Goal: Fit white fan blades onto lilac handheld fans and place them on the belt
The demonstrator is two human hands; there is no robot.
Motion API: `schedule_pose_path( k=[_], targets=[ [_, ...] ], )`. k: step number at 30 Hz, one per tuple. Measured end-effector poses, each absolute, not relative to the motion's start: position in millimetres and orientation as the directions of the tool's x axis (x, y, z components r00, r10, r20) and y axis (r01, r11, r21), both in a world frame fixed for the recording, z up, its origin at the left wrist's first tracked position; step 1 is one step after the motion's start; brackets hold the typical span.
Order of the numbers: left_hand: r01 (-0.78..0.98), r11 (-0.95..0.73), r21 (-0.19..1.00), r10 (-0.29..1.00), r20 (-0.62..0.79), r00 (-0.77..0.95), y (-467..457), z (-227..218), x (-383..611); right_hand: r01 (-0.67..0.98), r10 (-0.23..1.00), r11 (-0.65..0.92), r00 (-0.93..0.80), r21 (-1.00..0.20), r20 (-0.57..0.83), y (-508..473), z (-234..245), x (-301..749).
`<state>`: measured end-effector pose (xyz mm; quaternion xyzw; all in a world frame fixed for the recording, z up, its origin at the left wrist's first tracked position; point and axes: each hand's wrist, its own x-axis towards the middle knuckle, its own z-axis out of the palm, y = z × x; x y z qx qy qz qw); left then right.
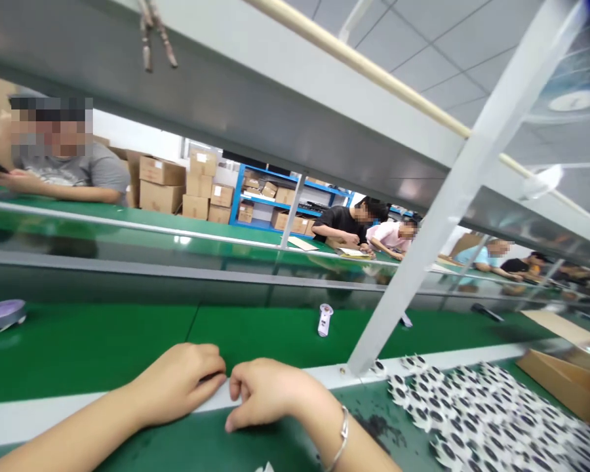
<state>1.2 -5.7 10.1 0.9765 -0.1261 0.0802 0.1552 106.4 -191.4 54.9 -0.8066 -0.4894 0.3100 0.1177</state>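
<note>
a white post (417,246) slants up from a pale strip (34,418), between a small purple-and-white piece (325,321) and a cardboard box (563,388); a purple tape roll (2,314) lies at the far left. the right grip (265,392) is loosely curled and released at the strip; whether the left grip (184,381) beside it holds anything, i cannot tell. many small parts (494,414) crowd the green worktop (191,446), right of both grips, white and jagged with round black centres.
</note>
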Motion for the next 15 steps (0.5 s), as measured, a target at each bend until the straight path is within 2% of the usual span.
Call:
schedule_pose_path(
  k=[8,15],
  targets=[
    [-0.185,-0.921,0.342,-0.156,0.111,0.981,-9.1,15.5,1.0,0.78,0.885,-0.42,0.241,-0.464,-0.398,-186.6,46.7,111.8],
    [-0.159,-0.922,0.354,-0.137,0.088,0.987,-10.6,17.6,1.3,0.76,0.89,-0.43,0.265,-0.487,-0.371,-187.7,45.7,117.2]
  ],
)
